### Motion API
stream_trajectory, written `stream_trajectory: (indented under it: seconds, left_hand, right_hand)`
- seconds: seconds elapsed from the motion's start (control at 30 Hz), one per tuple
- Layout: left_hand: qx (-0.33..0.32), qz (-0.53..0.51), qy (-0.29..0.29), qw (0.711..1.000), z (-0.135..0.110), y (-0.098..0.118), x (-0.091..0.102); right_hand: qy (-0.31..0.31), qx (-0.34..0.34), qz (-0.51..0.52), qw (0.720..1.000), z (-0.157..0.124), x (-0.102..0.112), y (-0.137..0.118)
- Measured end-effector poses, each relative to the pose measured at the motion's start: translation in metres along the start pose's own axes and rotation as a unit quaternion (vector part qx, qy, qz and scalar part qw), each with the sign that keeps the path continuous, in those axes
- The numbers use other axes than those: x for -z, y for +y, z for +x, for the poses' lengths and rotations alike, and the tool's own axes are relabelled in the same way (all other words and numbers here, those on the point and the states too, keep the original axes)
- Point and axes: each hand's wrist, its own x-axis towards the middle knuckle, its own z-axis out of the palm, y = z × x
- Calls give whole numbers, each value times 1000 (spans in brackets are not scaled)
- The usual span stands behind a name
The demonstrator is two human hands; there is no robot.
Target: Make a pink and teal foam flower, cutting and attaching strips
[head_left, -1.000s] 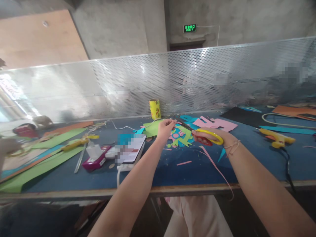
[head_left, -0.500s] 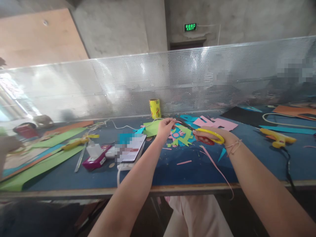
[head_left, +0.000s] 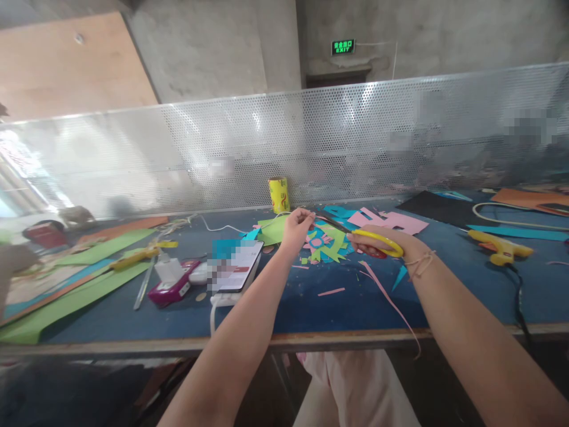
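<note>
My right hand (head_left: 373,238) is closed around the yellow and red handles of a pair of scissors (head_left: 391,244). Their dark blades point left, toward my left hand (head_left: 300,224). The fingertips of that hand are pinched on what looks like a small piece of pink paper, mostly hidden and right by the blade tips. Under the blades lies a heap of green, blue and pink paper scraps (head_left: 335,252). A pink sheet with cut-outs (head_left: 400,223) lies just beyond my right hand. A long pink paper strip (head_left: 391,302) hangs over the table's front edge.
A phone (head_left: 242,270) leans on a white power strip (head_left: 224,299), beside a purple box with plugs (head_left: 175,287). Yellow glue guns lie right (head_left: 502,248) and left (head_left: 133,259). A yellow roll (head_left: 279,196) stands before the perforated metal screen (head_left: 338,142). Coloured sheets (head_left: 102,290) lie left.
My left hand has risen slightly and its fingers have shifted a little. The scissors stay almost in place, their red handle a bit less visible. The scraps have not visibly moved.
</note>
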Motion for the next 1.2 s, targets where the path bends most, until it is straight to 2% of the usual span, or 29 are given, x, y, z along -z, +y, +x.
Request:
stream_trajectory:
  seconds: [0.17, 0.67, 1.2]
  left_hand:
    - [-7, -6, -2, 1000, 0, 0, 0]
    - [-15, -6, 3, 1000, -1, -1, 1]
    - [-13, 18, 6, 1000, 2, -2, 0]
  right_hand:
    - [-28, 9, -17, 999, 0, 3, -1]
    - [1, -14, -79, 997, -1, 3, -7]
    - [24, -62, -56, 996, 5, 3, -4]
